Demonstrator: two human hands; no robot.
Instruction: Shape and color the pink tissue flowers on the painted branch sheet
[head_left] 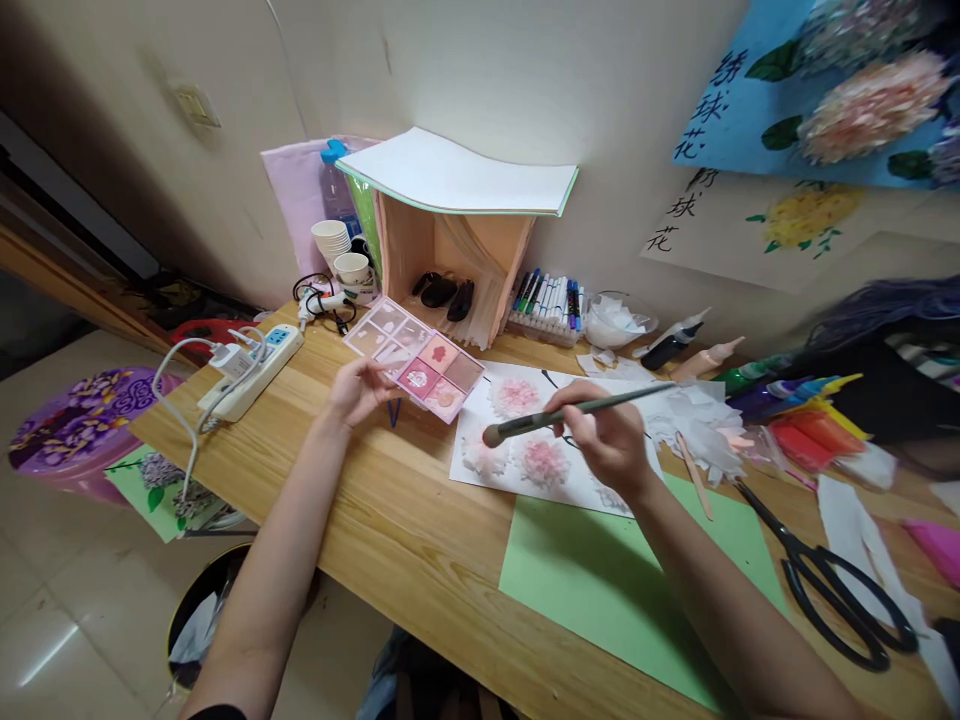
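1. A wooden table (pixel 390 530) stood against a pale wall, with flower posters (pixel 832 90) pinned at the upper right of the frame and a tiled floor at the lower left.
2. The left hand (pixel 358 390), left of centre, gripped the near edge of an open powder palette (pixel 416 358) and held it tilted just above the table; its pink pans faced up.
3. The right hand (pixel 604 435), right of centre, was closed around the handle of a brush (pixel 577 410), whose soft tip pointed left, between the palette and the hand.
4. Under the right hand lay a white sheet (pixel 480 470) carrying pink paper flowers (pixel 544 460), and a green sheet (pixel 600 580) lay just below it toward the lower edge.
5. A white power strip (pixel 251 372) with plugged cables sat at the table's left end.
6. A small wooden box (pixel 450 260) topped by a white pad stood at upper centre, with a row of markers (pixel 547 300) just to its right.
7. Black scissors (pixel 832 590) lay at the lower right, near scraps of white tissue.
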